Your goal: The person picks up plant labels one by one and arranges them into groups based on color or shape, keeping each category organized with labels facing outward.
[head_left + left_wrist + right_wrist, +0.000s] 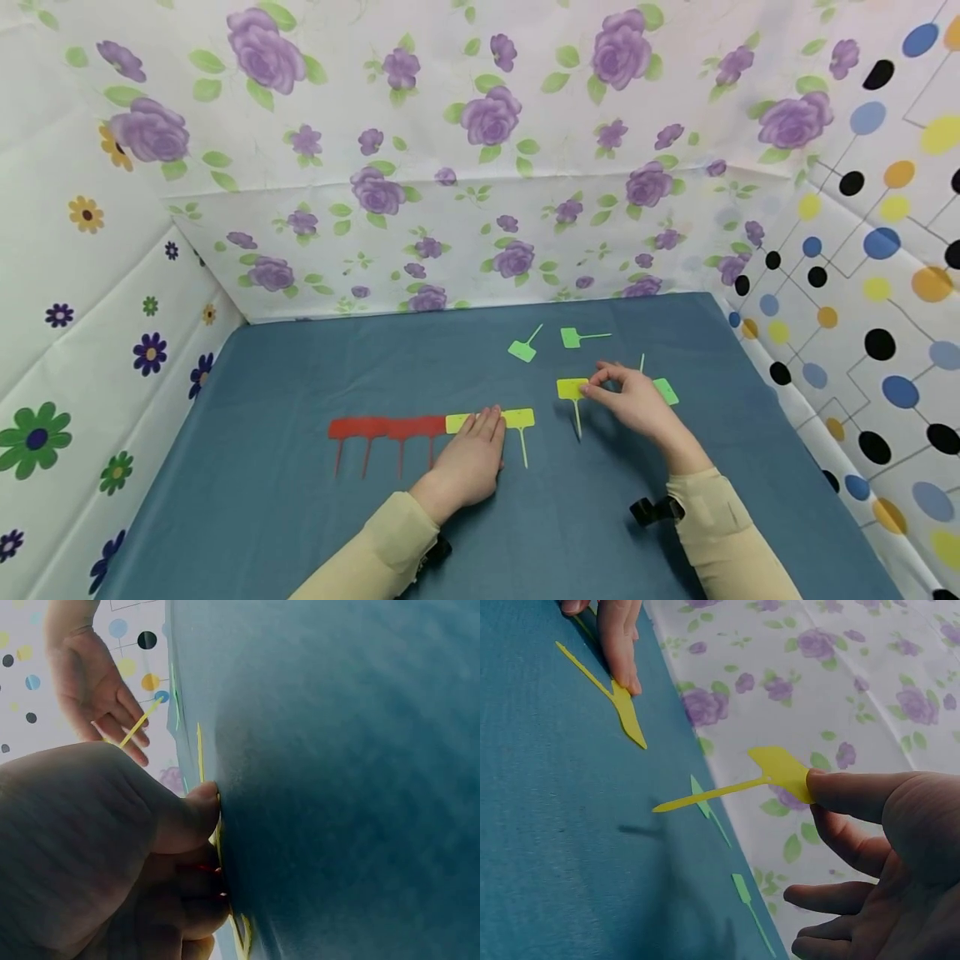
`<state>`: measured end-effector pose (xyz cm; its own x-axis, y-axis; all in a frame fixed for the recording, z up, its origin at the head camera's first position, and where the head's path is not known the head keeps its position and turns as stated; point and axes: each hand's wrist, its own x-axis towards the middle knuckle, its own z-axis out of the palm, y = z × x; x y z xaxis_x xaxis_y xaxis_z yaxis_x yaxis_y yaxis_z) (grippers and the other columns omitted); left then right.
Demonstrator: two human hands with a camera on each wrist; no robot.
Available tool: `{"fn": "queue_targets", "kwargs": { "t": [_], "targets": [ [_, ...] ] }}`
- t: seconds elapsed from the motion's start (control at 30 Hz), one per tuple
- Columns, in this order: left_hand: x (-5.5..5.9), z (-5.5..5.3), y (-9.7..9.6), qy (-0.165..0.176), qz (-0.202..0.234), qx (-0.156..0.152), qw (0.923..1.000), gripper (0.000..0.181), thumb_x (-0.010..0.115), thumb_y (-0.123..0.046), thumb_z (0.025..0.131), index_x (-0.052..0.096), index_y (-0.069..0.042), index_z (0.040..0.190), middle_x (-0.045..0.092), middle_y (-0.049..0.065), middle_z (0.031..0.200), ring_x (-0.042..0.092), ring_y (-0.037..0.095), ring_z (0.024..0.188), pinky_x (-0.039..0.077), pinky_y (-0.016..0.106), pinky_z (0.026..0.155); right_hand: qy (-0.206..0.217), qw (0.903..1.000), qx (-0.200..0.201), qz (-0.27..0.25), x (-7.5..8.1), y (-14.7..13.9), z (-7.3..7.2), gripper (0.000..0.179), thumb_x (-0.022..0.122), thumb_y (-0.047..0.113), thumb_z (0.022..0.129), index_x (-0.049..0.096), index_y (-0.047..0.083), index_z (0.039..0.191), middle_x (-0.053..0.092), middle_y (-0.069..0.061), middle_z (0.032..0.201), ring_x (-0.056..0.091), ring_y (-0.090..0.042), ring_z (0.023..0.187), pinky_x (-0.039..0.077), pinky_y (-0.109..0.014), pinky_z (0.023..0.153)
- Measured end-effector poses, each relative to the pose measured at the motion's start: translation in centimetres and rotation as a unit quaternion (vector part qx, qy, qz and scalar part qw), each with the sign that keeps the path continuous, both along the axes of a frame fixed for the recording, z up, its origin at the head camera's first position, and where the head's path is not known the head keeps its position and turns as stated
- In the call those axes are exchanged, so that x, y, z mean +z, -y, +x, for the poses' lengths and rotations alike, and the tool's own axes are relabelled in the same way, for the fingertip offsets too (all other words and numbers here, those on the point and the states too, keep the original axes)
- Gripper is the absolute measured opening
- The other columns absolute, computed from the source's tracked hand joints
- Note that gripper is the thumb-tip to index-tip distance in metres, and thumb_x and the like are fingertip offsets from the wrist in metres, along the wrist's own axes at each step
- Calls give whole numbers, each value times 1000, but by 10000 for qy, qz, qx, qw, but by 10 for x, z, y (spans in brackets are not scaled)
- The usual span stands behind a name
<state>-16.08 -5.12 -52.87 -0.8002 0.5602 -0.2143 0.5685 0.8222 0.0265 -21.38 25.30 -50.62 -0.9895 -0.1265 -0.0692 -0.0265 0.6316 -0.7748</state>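
Observation:
My right hand [637, 406] pinches a yellow T-shaped plant label [572, 388] at one end of its head, between thumb and index finger. In the right wrist view this label [781, 771] is held over the cloth, its pointed stem out to the left. My left hand [467, 460] lies with fingers extended across the yellow labels [519, 418] in a row, partly covering them. Red labels [386, 427] continue that row to the left, heads side by side and stems toward me.
Two green labels lie at the back, one slanted [522, 350] and one sideways [571, 337]. Another green label [666, 391] is partly behind my right hand. Blue cloth [262, 517] covers the table, with flowered sheeting [450, 208] behind and dotted sheeting [847, 333] on the right.

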Motion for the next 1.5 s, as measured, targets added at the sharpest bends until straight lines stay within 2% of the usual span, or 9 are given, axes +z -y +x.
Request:
{"fn": "queue_targets", "kwargs": {
  "t": [0.23,0.53,0.73,0.97,1.03,1.3,1.5],
  "targets": [
    [0,1,2,121,96,32,9999,62,54,-28,114,35,0,166,25,18,175,23,32,162,23,46,131,8,9999,84,-96,-2,-1,7,24,74,35,104,75,12,98,49,-28,159,28,-52,156,31,-71,121],
    [-3,1,8,622,579,52,9964,66,51,-26,115,25,0,169,15,18,178,13,33,164,19,48,132,104,9996,253,-71,-6,3,11,27,71,39,105,73,13,100,50,-28,158,40,-49,151,42,-66,115],
    [-3,1,10,734,767,18,9943,65,50,-25,115,24,1,169,14,18,178,12,35,164,18,50,132,147,9993,337,87,-10,10,11,26,68,38,107,75,15,101,52,-26,157,41,-49,150,46,-64,111],
    [-4,2,12,633,700,-35,9955,67,51,-27,115,24,0,170,13,17,178,12,33,164,20,49,132,169,9988,378,265,-15,20,9,28,66,38,108,77,12,105,43,-31,162,17,-54,158,22,-73,123],
    [-4,2,12,641,688,-26,9956,67,51,-27,115,24,0,170,13,17,178,12,33,164,20,49,132,182,9986,376,310,-17,21,9,29,65,38,109,77,12,104,39,-31,164,13,-55,159,21,-73,124],
    [-7,1,12,660,684,-34,9955,67,49,-28,116,22,0,170,11,17,179,9,33,165,18,48,132,82,9977,378,558,-23,28,9,27,63,33,109,76,13,96,31,-36,166,6,-58,158,24,-74,122],
    [-6,1,12,756,827,-27,9937,67,51,-26,115,23,1,169,12,18,178,10,35,164,18,51,132,-76,9942,409,991,-24,36,10,29,63,26,108,76,11,87,26,-42,164,2,-61,156,39,-71,115]
  ]
}}
